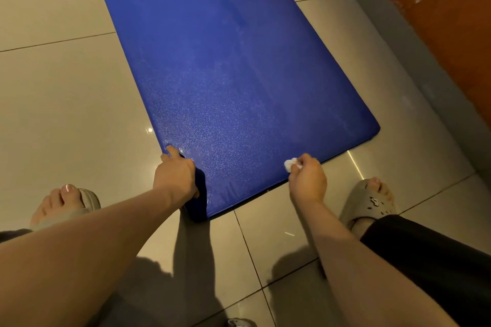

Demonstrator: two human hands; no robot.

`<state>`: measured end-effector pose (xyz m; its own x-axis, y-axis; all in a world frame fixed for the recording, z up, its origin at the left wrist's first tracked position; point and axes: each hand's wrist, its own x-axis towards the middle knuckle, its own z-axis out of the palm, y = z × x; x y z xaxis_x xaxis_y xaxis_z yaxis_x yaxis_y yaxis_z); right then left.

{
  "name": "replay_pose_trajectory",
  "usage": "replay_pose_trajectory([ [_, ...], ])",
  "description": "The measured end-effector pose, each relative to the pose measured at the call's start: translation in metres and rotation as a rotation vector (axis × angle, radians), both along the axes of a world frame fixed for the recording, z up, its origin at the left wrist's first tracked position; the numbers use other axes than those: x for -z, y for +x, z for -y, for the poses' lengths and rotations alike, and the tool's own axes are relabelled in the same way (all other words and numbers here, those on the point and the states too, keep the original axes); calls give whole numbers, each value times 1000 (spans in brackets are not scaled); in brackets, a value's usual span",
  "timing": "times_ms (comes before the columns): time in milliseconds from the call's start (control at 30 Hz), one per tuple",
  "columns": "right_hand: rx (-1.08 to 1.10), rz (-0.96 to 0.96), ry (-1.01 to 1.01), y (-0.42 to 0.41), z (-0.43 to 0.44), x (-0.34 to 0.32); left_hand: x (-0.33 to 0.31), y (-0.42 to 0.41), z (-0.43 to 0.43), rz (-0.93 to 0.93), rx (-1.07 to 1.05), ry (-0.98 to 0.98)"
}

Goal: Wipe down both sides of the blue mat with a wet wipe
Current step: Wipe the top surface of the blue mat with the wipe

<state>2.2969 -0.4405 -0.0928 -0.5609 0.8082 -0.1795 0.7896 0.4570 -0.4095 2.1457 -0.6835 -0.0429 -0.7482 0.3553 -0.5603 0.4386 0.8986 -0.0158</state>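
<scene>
The blue mat (228, 69) lies flat on the tiled floor and stretches away from me, its surface shiny and damp-looking near the close end. My left hand (176, 176) grips the mat's near left corner, which is curled up under the fingers, thumb lying on top. My right hand (308, 180) holds a crumpled white wet wipe (291, 164) at the mat's near edge, right of centre.
Beige glossy floor tiles (61, 103) surround the mat. My feet in grey slippers stand either side, left foot (66, 204) and right foot (369, 202). A grey skirting and an orange wall (438, 21) run close along the mat's right side.
</scene>
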Motion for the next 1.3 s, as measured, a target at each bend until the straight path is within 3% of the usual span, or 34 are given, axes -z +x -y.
replay_pose_trajectory([
  [100,-189,-3,22,7,61,5,0,0,-1,2,9,3],
  [267,-702,15,47,12,119,5,2,2,2,-14,5,31],
  [333,-653,-8,79,10,97,7,3,2,3,-16,6,37],
  [467,-143,-1,24,14,21,6,5,2,4,-19,5,31],
  [567,-46,7,26,17,12,6,7,1,3,-20,5,18],
  [667,-138,-26,27,12,61,5,8,0,2,-12,6,-8],
  [800,-557,-21,6,0,146,4,10,-3,2,-17,12,-11],
  [933,-784,-8,63,-5,148,-1,17,-3,18,-20,-7,120],
  [1067,-512,75,140,-18,78,-2,23,-2,41,-20,8,239],
  [1167,-357,59,130,-23,74,-1,21,-2,56,-11,26,275],
  [1300,-512,9,41,-25,148,0,20,2,80,-21,-128,323],
])
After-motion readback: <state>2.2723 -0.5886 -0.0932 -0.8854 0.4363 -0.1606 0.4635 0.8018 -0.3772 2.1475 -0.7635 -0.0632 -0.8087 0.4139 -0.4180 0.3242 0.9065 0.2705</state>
